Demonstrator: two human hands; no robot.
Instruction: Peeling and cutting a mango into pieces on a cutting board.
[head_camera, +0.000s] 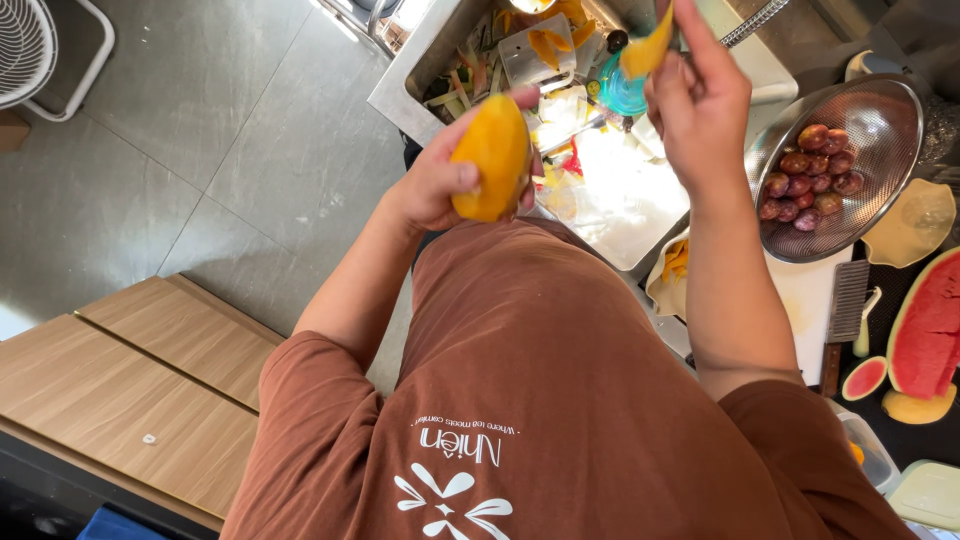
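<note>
Your left hand (430, 185) cups a peeled mango (492, 158) above the sink (420, 75), fingers wrapped around its sides. It looks wet, soft and slippery, so grip around its broad middle. Your right hand (700, 100) pinches a strip of peel (645, 50) between pressed fingers, beside the colander (880, 120) of plums (810, 180).
</note>
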